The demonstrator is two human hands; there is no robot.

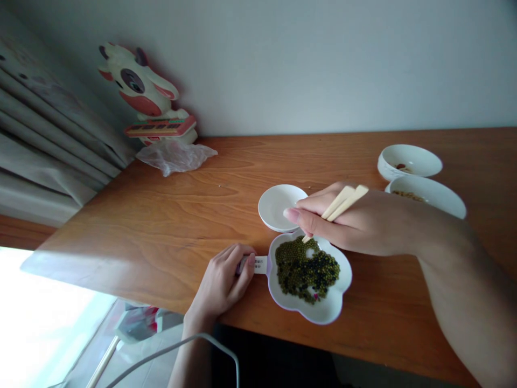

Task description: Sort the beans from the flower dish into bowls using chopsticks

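On the wooden table (pixel 194 210), the left hand (pixel 223 277) grips a white dish (pixel 329 306) by its handle (pixel 261 264) while the right hand (pixel 343 226) holds chopsticks (pixel 341 206) over green and black beans (pixel 297 269).

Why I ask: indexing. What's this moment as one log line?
left hand: on dish handle; right hand: chopsticks, tips at beans; dish: green and dark beans

Left grip (pixel 222 277) loosely curled, right grip (pixel 359 223) in a fingertip pinch, right forearm (pixel 456 280) aslant.
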